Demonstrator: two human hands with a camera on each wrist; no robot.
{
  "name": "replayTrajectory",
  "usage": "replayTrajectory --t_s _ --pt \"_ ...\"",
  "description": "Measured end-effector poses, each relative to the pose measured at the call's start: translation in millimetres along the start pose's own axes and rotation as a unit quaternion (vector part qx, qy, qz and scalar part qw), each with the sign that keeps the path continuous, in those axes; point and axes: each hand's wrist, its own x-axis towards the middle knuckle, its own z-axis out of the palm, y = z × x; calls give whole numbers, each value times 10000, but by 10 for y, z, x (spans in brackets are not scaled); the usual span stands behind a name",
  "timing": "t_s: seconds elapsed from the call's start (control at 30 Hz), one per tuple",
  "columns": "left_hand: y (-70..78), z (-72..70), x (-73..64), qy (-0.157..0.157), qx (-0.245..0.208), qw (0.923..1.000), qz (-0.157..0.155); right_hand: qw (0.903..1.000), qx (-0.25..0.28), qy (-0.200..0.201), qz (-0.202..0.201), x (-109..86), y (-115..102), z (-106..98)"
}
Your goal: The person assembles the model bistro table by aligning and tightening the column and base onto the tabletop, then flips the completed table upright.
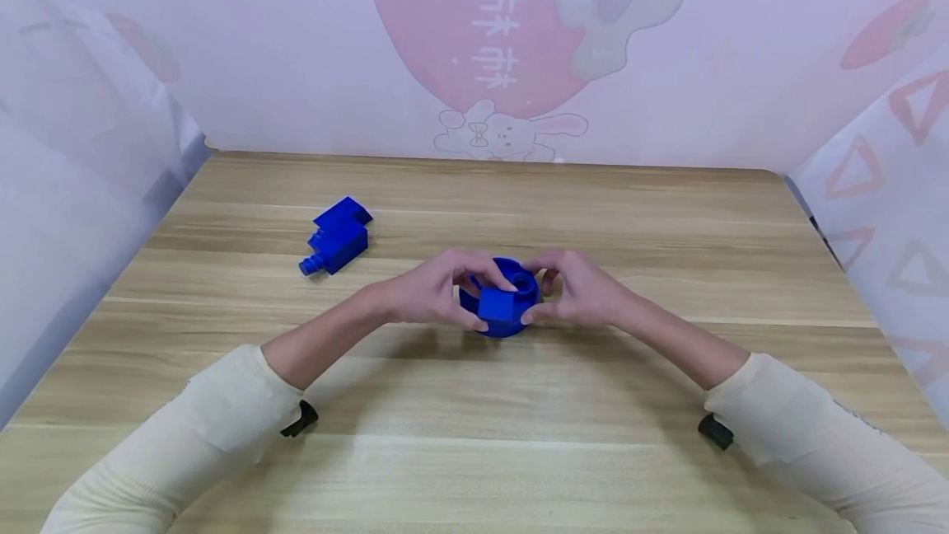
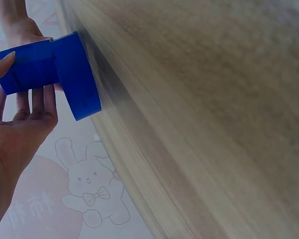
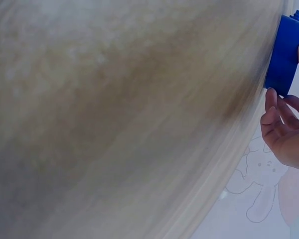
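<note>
A round blue base point(image 1: 528, 303) lies on the table between both hands, with a raised ring point(image 1: 521, 283) on its top. On its left part stands a blue block point(image 1: 497, 304). My left hand point(image 1: 445, 287) grips this block between thumb and fingers. In the left wrist view the block point(image 2: 30, 67) meets the flat face of the round base point(image 2: 79, 79). My right hand point(image 1: 582, 291) holds the base by its right edge, thumb in front and fingers behind. The right wrist view has fingertips at the rim of the base point(image 3: 283, 55).
Further left on the wooden table point(image 1: 630, 221) lies a blue piece with a ridged neck point(image 1: 339, 245), and against it a blue piece with a curved end point(image 1: 344, 211). A printed backdrop point(image 1: 282, 48) rises behind the table's far edge.
</note>
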Motion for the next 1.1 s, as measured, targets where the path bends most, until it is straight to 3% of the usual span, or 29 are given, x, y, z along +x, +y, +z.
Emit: replayTrajectory --t_s 0.27,0.57,0.87,0.97,1.1 --pt "15 6 -16 69 148 9998 62 9999 -114 14 14 2 -10 5" --pt "79 31 -55 180 584 9981 -9 9980 -524 -157 312 -8 -63 -26" --pt "76 -24 -201 273 976 9947 -186 9975 -595 -109 353 -52 -135 -99" --pt "54 -91 -271 465 1085 9926 -298 9993 -349 46 152 -77 -175 -142" --pt "12 -209 -354 699 1440 9859 -492 9980 -99 187 -592 -100 -229 -171"
